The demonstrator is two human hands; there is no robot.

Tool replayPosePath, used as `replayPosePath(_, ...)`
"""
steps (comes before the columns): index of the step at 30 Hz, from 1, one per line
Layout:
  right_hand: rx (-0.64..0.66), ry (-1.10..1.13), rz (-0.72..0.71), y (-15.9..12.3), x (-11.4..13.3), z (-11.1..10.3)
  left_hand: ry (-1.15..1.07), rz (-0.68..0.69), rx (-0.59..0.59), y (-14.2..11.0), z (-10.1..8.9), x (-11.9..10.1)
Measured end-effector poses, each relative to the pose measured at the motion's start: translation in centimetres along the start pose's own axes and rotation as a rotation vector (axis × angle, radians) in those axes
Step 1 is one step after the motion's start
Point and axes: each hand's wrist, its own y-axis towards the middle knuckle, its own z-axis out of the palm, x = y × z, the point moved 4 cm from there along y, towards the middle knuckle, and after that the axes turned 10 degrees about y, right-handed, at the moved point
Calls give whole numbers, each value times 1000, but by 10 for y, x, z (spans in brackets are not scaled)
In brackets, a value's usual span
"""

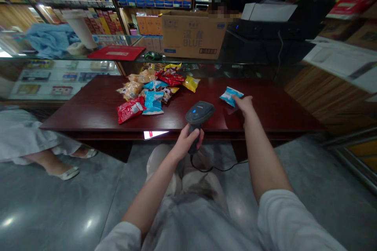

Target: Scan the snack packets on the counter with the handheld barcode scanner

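"What's at the centre of the frame?"

"The left hand (188, 141), with its fingers closed around the handle of a handheld scanner (200, 113). The scanner's head sits above the near edge of the tabletop (273, 113)."

"And the right hand (244, 104)?"

"Right of centre, touching the right side of a blue-and-white packet (230, 95). The fingers are partly spread — I can't tell whether they pinch it or only rest against it, nor whether it lies flat or is slightly raised."

"Which step would you call this?"

"My guess is handling that one packet on its own, with the scanner ready close by. It's well apart from the pile of snack packets (154, 85) left of centre."

"What does the next move call for?"

"If the packet is to be scanned, I'd say a sure grip and its printed code turned toward the scanner — I can't make out a code on it from here. The left hand would need only a small shift of aim."
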Motion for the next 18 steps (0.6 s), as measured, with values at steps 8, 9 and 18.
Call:
replayPosePath(8, 20, 34, 150, -3, 5, 9, -73, -79, 50, 20, -13, 5)
replayPosePath(9, 55, 81, 154, -3, 6, 9, -71, -92, 57, 19, -13, 7)
replayPosePath(18, 218, 453, 86, -7, 19, 24, 1, -47, 127, 57, -37, -15)
